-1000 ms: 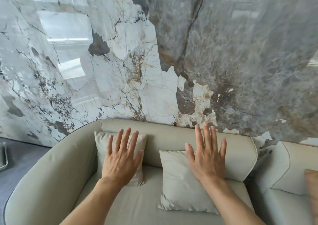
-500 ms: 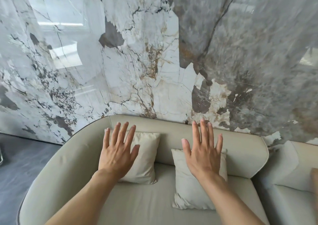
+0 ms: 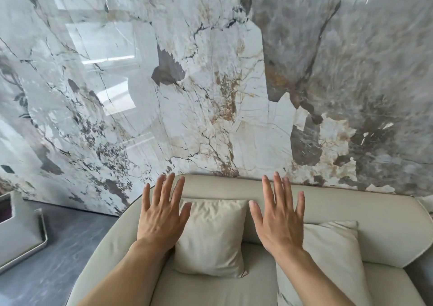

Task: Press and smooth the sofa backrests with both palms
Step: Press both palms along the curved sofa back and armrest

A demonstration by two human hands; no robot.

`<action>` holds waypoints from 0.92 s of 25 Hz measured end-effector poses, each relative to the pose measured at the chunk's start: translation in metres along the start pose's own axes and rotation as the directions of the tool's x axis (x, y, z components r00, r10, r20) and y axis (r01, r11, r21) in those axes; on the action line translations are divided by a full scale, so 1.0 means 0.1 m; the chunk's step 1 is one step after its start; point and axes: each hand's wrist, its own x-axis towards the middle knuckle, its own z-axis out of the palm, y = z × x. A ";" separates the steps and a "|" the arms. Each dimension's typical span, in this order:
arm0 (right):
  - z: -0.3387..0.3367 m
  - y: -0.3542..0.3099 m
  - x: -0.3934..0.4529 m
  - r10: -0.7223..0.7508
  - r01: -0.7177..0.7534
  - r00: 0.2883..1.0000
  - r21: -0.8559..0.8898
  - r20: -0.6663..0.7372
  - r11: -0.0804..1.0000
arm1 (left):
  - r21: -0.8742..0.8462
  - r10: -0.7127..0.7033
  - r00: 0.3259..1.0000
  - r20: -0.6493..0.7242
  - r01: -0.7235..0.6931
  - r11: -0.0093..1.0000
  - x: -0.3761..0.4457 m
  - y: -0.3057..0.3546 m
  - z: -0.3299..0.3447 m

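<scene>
A beige sofa fills the lower frame, its curved backrest (image 3: 339, 208) running along a marble wall. My left hand (image 3: 161, 216) is flat with fingers spread over the backrest's left curve, beside the left cushion (image 3: 212, 237). My right hand (image 3: 280, 219) is also flat and spread, over the backrest between the left cushion and the right cushion (image 3: 330, 256). Whether the palms touch the upholstery I cannot tell. Neither hand holds anything.
A glossy marble wall (image 3: 210, 83) rises right behind the sofa. Dark grey floor (image 3: 58, 247) lies to the left, with a pale tray-like object (image 3: 21, 237) at the left edge. The sofa seat (image 3: 210, 289) lies below the cushions.
The view has shifted left along the sofa and closer. Both hands have risen from in front of the cushions to the backrest's upper part, still spread flat.
</scene>
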 end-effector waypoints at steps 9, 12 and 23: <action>0.80 -1.26 0.32 0.069 -0.059 0.992 -0.096 0.103 0.994 | -0.075 0.099 0.994 0.047 -0.096 0.993 0.43 -1.46 0.92; 1.10 -1.72 0.47 0.098 -0.072 0.982 -0.159 0.162 0.985 | -0.158 0.106 0.990 0.097 -0.089 0.983 0.63 -1.94 1.38; 2.83 -1.51 0.91 0.077 -0.012 0.951 -0.211 0.299 0.977 | -0.214 0.209 0.951 0.228 -0.160 0.964 1.00 -2.05 3.09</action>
